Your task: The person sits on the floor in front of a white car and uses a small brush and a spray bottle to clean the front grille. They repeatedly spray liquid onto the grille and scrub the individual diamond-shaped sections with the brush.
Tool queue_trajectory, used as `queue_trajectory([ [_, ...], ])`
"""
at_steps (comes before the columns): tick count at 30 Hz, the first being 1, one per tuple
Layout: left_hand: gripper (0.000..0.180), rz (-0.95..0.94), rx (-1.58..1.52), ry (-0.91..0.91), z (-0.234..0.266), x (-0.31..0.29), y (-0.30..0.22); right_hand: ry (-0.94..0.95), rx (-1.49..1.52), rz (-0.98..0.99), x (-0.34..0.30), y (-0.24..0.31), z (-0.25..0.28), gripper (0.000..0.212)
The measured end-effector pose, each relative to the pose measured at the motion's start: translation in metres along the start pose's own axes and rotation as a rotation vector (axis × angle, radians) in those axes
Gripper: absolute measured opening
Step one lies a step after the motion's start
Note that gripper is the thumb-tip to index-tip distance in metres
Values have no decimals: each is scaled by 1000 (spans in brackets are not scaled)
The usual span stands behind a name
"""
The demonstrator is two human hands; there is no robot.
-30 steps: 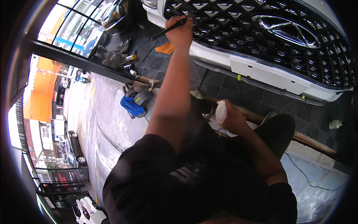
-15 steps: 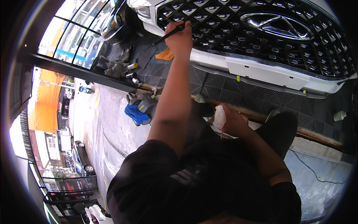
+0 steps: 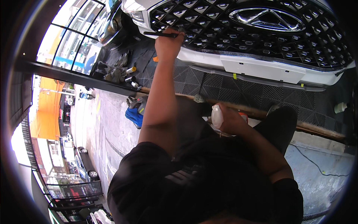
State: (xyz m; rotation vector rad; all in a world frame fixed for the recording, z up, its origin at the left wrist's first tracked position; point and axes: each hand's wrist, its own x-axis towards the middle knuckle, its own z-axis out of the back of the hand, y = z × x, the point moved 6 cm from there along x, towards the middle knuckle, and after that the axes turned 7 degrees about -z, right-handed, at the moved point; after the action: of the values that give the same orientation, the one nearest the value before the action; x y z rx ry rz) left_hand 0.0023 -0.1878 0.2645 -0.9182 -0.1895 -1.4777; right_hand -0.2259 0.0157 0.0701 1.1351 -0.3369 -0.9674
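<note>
My left hand (image 3: 168,45) is closed around a slim black-handled brush (image 3: 158,34) at the lower left of a car's black mesh grille (image 3: 220,35). The handle sticks out to the left; its bristle end is mostly hidden by the fingers, against the grille. Chrome-like studs dot the mesh, and a large chrome emblem (image 3: 267,20) sits to the right. Down by my knees, my right hand (image 3: 233,121) grips a whitish translucent spray bottle (image 3: 217,116). A bit of orange-red shows beyond that hand.
Below the grille runs the white bumper (image 3: 261,69). Dark floor tiles (image 3: 220,84) end at a wooden edge (image 3: 317,136). Left of my arm lie a blue cloth (image 3: 133,116), cans (image 3: 130,70) and an orange cloth (image 3: 155,59). A pale bottle (image 3: 340,108) stands far right.
My left hand has shifted slightly down and left in the picture, and the brush handle has swung from slanting down to nearly level. The right hand keeps its grip on the bottle.
</note>
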Motion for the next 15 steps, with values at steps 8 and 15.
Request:
queue_trajectory([
  [8, 12, 336, -824, -316, -10, 6, 36, 9, -24, 0, 4, -1, -8, 77],
  [15, 7, 450, -888, -308, -30, -12, 7, 7, 21, 19, 4, 1, -6, 76],
])
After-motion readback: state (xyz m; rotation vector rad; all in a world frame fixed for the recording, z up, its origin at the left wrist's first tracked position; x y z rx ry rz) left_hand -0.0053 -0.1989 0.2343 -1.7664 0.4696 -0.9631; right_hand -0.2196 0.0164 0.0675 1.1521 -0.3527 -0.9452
